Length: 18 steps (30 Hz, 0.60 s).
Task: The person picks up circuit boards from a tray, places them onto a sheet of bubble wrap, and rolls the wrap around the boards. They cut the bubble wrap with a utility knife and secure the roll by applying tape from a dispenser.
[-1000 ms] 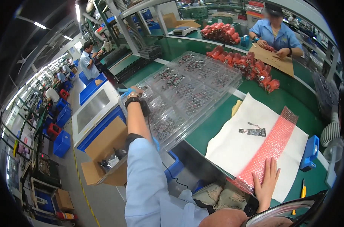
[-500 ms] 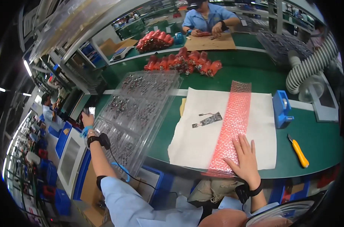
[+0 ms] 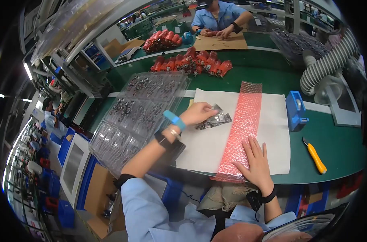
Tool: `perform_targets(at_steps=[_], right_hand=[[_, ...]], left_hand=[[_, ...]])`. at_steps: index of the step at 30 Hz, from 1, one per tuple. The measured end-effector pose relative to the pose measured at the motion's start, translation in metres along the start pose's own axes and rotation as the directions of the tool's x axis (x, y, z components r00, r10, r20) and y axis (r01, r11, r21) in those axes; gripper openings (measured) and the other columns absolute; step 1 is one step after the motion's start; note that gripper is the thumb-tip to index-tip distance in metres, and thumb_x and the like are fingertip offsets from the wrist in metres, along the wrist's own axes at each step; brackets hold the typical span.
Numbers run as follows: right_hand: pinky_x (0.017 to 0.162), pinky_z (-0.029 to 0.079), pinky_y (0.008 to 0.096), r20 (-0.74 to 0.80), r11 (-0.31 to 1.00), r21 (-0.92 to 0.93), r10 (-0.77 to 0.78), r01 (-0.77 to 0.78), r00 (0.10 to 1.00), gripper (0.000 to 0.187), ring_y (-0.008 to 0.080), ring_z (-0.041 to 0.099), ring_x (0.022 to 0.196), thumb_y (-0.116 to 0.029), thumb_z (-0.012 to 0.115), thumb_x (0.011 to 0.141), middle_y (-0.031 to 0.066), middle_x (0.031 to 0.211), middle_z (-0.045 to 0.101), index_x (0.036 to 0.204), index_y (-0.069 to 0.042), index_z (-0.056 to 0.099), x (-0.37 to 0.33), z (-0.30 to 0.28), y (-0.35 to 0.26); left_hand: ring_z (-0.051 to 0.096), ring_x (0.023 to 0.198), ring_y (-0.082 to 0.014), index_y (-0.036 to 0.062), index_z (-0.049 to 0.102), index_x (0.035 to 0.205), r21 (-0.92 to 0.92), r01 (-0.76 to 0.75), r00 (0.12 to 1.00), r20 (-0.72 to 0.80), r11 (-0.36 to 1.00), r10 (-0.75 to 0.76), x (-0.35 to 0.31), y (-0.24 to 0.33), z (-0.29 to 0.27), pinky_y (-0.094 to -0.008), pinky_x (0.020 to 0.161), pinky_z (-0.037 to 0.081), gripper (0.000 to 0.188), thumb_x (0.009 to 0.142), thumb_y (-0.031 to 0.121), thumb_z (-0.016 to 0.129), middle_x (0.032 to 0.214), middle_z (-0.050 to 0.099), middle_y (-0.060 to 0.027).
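Note:
My left hand (image 3: pixel 197 113) is above the white sheet (image 3: pixel 276 137), its fingers pinched on a small flat shiny part (image 3: pixel 218 109). Just below that lies a flat dark circuit piece (image 3: pixel 224 119) on the sheet, partly covered by the hand and the part. A long strip of red bubble wrap (image 3: pixel 244 125) runs from the sheet's near edge past its far edge. Flat on the strip's near end and the sheet beside it rests my right hand (image 3: pixel 256 163), fingers spread, holding nothing.
Clear trays of small dark parts (image 3: pixel 151 94) stand at left. Red bubble-wrapped bundles (image 3: pixel 191 62) lie beyond. At right are a blue tape dispenser (image 3: pixel 296 112), a yellow-handled cutter (image 3: pixel 315 157) and a ribbed hose (image 3: pixel 332 66). A person (image 3: pixel 219 18) works across the table.
My left hand has swung right from beyond the trays' left side to over the circuit piece, carrying the shiny part. The right hand stays on the bubble wrap. The view has shifted slightly.

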State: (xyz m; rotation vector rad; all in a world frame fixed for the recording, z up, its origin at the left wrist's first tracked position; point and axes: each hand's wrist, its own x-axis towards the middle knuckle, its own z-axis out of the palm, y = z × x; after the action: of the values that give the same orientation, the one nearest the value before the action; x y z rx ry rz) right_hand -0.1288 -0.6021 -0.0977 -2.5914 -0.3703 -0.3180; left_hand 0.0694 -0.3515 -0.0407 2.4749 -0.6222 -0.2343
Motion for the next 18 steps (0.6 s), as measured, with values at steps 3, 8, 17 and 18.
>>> perform_targets(at_steps=[3, 8, 17, 18], right_hand=[[0.113, 0.014, 0.0547, 0.019, 1.0, 0.012, -0.014, 0.014, 1.0, 0.07, 0.0351, 0.031, 0.137, -0.043, 0.063, 0.084, 0.0203, 0.148, 0.033, 0.138, -0.003, 0.042, 0.004, 0.004, 0.0], [0.114, 0.013, 0.0545, 0.017, 1.0, -0.022, -0.004, 0.004, 1.0, 0.069, 0.0345, 0.03, 0.138, -0.039, 0.065, 0.084, 0.0194, 0.148, 0.032, 0.138, -0.003, 0.041, 0.002, 0.001, 0.001], [0.115, 0.012, 0.0527, 0.054, 1.0, -0.017, 0.014, -0.013, 0.998, 0.069, 0.0346, 0.028, 0.139, -0.035, 0.065, 0.084, 0.019, 0.149, 0.031, 0.139, -0.002, 0.039, 0.005, -0.004, -0.004], [0.115, 0.012, 0.0525, 0.059, 1.0, -0.018, 0.018, -0.017, 0.998, 0.069, 0.0347, 0.028, 0.139, -0.035, 0.065, 0.084, 0.019, 0.149, 0.031, 0.139, -0.002, 0.039, 0.006, -0.005, -0.005]], left_hand=[[0.067, 0.082, -0.0228, -0.0049, 0.066, 0.103, -0.001, 0.059, 0.993, -0.106, 0.998, -0.058, 0.008, -0.008, -0.007, -0.0334, 0.076, 0.052, 0.051, 0.085, 0.043, 0.066, 0.089, 0.07, -0.0169], [0.068, 0.076, -0.0289, -0.0015, 0.071, 0.089, 0.073, 0.179, 0.932, -0.331, 0.981, -0.146, -0.007, -0.054, -0.091, -0.0366, 0.071, 0.052, 0.054, 0.081, 0.052, 0.065, 0.076, 0.069, -0.0171], [0.066, 0.076, -0.0279, 0.0024, 0.068, 0.083, 0.023, 0.675, 0.431, -0.824, 0.738, -0.368, -0.124, -0.304, -0.171, -0.0377, 0.069, 0.05, 0.048, 0.069, 0.047, 0.079, 0.081, 0.069, -0.0133], [0.066, 0.076, -0.0279, 0.0024, 0.068, 0.083, 0.025, 0.673, 0.432, -0.824, 0.739, -0.365, -0.125, -0.312, -0.174, -0.0377, 0.069, 0.05, 0.048, 0.069, 0.047, 0.079, 0.081, 0.069, -0.0133]])
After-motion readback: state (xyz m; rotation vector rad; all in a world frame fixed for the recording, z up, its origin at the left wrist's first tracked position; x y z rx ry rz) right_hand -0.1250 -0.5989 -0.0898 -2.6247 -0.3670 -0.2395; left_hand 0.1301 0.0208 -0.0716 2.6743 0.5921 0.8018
